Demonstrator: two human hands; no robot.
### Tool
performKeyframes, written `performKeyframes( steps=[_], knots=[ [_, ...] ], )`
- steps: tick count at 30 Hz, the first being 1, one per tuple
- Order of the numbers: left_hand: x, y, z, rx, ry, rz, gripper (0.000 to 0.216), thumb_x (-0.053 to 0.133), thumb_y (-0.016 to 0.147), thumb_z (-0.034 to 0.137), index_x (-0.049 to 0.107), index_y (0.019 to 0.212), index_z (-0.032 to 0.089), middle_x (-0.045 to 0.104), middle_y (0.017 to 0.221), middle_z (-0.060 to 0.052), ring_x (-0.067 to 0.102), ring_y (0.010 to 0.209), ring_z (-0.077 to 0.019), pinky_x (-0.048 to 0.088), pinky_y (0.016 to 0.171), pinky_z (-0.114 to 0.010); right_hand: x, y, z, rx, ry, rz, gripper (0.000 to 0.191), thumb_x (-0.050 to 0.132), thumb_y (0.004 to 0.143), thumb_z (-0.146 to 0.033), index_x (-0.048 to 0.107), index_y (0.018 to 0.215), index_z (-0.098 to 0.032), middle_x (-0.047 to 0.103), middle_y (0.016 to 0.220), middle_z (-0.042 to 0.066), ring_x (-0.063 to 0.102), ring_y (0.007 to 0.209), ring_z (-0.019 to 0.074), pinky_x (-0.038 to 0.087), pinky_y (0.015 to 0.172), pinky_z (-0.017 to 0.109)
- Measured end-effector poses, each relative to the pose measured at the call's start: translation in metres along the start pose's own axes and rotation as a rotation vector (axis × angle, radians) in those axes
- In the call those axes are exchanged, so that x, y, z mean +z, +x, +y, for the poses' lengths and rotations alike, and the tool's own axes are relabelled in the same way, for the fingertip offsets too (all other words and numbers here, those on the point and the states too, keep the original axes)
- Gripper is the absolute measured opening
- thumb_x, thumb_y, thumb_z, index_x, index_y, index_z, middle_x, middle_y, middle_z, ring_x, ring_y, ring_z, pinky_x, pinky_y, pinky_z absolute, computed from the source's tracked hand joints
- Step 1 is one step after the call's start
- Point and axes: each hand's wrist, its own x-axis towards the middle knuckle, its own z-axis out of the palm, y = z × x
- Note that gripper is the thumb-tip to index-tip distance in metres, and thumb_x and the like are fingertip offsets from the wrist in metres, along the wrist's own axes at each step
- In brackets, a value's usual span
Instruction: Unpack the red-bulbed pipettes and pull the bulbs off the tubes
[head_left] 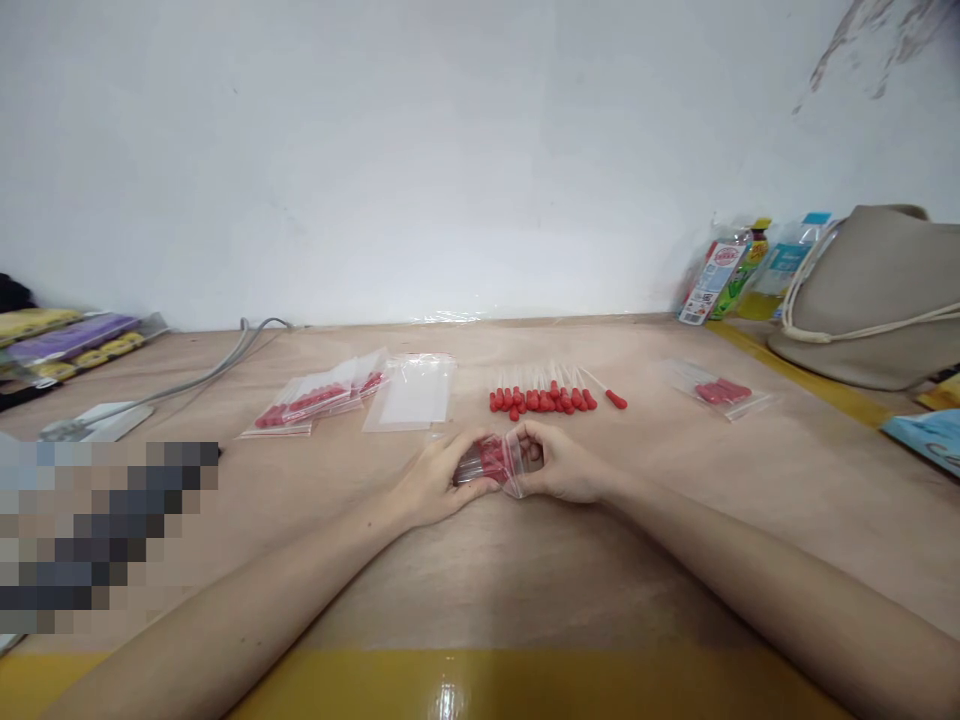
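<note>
Your left hand (pixel 442 475) grips the filled end of a small clear bag (pixel 514 472), thumb along the near side and fingers bent over the far side; red-bulbed pieces with clear stems lie inside it. Your right hand (pixel 566 465) has its grip on the bag's right edge, thumb and forefinger curled toward each other in a rounded arch. The bag sits between your two hands, low over the middle of the worktop (pixel 465 580). Your forearms slant in from the near left and near right corners, so the hands meet almost head-on. Just beyond them, slightly right, lies a row of loose red-bulbed droppers (pixel 544 400). Far left of your hands are flat bags with white panels (pixel 411 395), then overlapping filled bags (pixel 319 398). Another filled bag (pixel 721 390) lies apart to the right.
</note>
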Motion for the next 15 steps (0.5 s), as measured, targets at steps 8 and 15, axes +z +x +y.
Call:
performKeyframes(
  steps=[8, 15],
  knots=[
    [0.002, -0.001, -0.004, -0.013, 0.021, 0.002, 0.048, 0.056, 0.079, 0.041, 0.040, 0.119, 0.021, 0.057, 0.112, -0.006, 0.054, 0.099, -0.0201, 0.043, 0.083, -0.033, 0.002, -0.001, -0.005, -0.080, 0.000, -0.011, 0.023, 0.067, 0.063, -0.023, 0.053, 0.079, -0.018, 0.053, 0.070, -0.003, 0.049, 0.063, 0.0100, 0.039, 0.056, 0.023],
    [0.002, -0.001, -0.005, -0.048, 0.026, -0.003, 0.047, 0.055, 0.079, 0.043, 0.043, 0.118, 0.022, 0.057, 0.111, -0.007, 0.055, 0.097, -0.0211, 0.044, 0.081, -0.033, -0.013, 0.004, -0.002, 0.028, 0.292, -0.036, 0.021, 0.064, 0.066, -0.022, 0.049, 0.081, -0.017, 0.054, 0.067, -0.003, 0.051, 0.057, 0.0077, 0.042, 0.054, 0.022]
  ],
)
